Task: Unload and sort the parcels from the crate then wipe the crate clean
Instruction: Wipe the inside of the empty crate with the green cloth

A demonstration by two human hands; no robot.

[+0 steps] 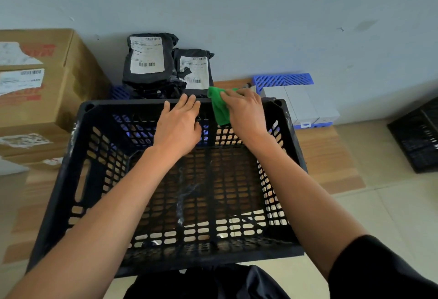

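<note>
A black perforated plastic crate (78,156) stands on the wooden table in front of me, with nothing inside it. My left hand (177,125) lies on the far wall of the crate, fingers hooked over the rim. To its right, my right hand (246,113) presses a green cloth (219,109) against the same far rim; the cloth hangs down the inside of the wall. Behind the crate, black parcel bags (147,61) with white labels lean against the wall. Grey box parcels (301,106) sit in a blue basket (282,80) at the back right.
Large cardboard boxes (35,80) are stacked at the left. Another blue basket (119,92) shows under the black bags. A second black crate (419,135) rests on the tiled floor at the right. The table's right edge runs close to the crate.
</note>
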